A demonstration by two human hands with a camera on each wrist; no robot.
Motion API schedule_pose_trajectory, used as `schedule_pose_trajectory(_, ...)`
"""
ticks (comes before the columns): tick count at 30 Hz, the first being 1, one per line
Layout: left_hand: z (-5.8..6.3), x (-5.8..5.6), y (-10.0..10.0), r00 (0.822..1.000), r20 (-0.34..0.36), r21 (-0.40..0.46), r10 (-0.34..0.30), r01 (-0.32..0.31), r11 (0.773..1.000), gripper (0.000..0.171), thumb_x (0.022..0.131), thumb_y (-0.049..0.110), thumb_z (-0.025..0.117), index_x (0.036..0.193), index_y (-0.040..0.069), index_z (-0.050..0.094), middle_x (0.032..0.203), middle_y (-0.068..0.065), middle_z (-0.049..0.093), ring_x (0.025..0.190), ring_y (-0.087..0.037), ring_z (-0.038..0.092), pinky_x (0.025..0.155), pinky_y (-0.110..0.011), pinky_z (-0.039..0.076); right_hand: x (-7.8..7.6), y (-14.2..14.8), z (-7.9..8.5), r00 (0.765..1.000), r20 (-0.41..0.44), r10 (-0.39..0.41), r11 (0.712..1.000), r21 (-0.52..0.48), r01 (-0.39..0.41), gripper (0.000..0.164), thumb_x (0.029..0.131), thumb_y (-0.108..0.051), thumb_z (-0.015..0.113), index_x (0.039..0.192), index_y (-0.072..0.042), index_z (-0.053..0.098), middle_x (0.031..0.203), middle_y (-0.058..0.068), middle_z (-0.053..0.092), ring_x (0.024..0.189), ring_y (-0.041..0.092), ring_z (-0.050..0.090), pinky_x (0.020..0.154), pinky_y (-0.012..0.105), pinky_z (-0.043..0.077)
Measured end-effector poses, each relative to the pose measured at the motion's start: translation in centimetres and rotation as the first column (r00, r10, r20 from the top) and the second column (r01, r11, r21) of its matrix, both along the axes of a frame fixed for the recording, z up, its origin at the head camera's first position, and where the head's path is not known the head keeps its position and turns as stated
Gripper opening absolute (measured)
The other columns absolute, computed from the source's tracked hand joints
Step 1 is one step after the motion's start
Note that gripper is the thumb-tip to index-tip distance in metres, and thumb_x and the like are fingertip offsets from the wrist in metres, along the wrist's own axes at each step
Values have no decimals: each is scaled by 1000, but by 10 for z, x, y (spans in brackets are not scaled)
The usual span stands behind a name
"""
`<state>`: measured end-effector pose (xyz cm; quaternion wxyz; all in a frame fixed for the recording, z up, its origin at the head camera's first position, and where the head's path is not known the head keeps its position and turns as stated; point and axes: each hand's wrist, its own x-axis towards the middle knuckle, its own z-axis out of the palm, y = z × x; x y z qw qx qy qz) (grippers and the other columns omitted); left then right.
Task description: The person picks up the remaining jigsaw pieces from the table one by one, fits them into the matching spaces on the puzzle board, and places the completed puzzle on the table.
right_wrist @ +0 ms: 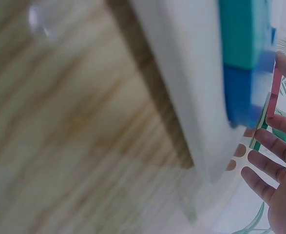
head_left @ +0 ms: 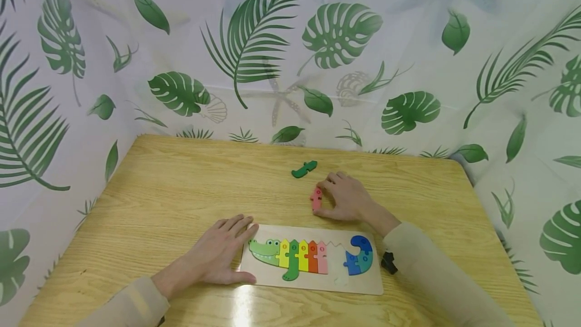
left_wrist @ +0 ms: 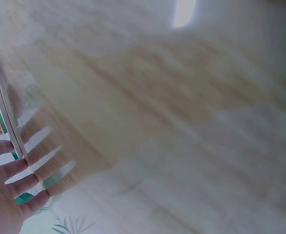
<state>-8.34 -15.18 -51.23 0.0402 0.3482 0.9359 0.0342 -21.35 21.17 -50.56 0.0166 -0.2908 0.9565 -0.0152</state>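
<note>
My right hand (head_left: pixel 347 197) pinches a pink puzzle piece (head_left: pixel 316 199) between thumb and fingers, just behind the puzzle board. In the right wrist view the same piece (right_wrist: pixel 275 91) shows beside the fingertips. My left hand (head_left: pixel 222 251) rests at the board's left end, fingers straight, thumb along the front edge. The wooden board (head_left: pixel 299 285) holds a crocodile puzzle: a green head (head_left: pixel 268 252), numbered yellow, green, red and pink body pieces, and a blue tail (head_left: pixel 360 255). Between the pink piece and the tail lies a bare gap (head_left: pixel 337 259).
A dark green puzzle piece (head_left: pixel 304 169) lies on the table behind the right hand. The wooden table (head_left: pixel 181 185) reaches back to a white curtain (head_left: pixel 281 54) with a leaf print. A dark object (head_left: pixel 389 262) is at the right sleeve, partly hidden.
</note>
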Motion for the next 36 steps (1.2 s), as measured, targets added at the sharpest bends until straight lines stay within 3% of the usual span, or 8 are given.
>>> schedule_pose_trajectory(13, 1, 0, 0, 1000, -7, 2, -4, 4, 1000, 113, 84, 94, 46, 163, 12, 41, 167, -15, 44, 153, -37, 45, 120, -54, 45, 8, 4, 4, 1000, -17, 1, 1000, -20, -1, 77, 85, -74, 66, 136, -17, 68, 123, 7, 66, 107, 24, 56, 90, 40, 56)
schedule_pose_trajectory(27, 2, 1, 1, 1000, 0, -11, 5, -5, 1000, 115, 83, 95, 46, 164, 14, 39, 168, -15, 43, 153, -36, 45, 121, -53, 44, 19, 10, 5, 1000, 0, -17, 998, -56, 17, 77, 85, -76, 65, 138, -20, 67, 127, 5, 66, 113, 25, 57, 96, 46, 56)
schedule_pose_trajectory(36, 2, 0, 1, 1000, 5, -5, -1, 1, 1000, 113, 84, 93, 49, 163, 13, 40, 167, -15, 44, 152, -37, 46, 119, -54, 46, 25, 17, 8, 999, -46, 29, 995, -93, -33, 76, 84, -74, 70, 134, -17, 69, 123, 4, 68, 106, 22, 58, 90, 43, 57)
